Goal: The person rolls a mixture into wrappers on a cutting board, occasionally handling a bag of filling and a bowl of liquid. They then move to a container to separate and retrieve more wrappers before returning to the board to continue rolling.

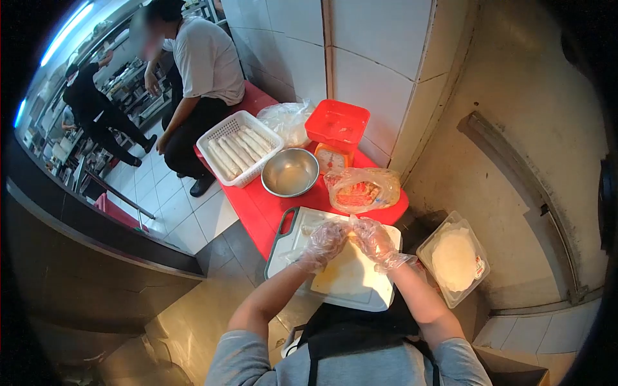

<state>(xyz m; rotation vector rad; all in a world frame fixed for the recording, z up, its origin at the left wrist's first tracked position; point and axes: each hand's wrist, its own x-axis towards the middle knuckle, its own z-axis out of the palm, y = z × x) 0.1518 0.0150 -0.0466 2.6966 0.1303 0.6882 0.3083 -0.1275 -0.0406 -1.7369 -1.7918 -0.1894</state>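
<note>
Both my hands wear clear plastic gloves and meet over the far half of a white cutting board (347, 293) with a dark green edge. My left hand (327, 239) and my right hand (373, 239) have their fingers curled inward, close together. A bit of orange shows between them, but what they hold is mostly hidden. Just beyond the board lies an open plastic bag (362, 191) of orange-red filling. A steel bowl (290, 172) with liquid stands to its left. Right of the board, a clear tub (481, 248) holds a stack of round white sheets (454, 257).
A white basket (275, 140) of pale rolls (233, 156) sits on the red table (248, 215). Behind the bowl are an orange scale (333, 157) with a red tray (338, 122) and a plastic bag (286, 122). One person (206, 61) sits nearby; another (96, 100) stands farther off.
</note>
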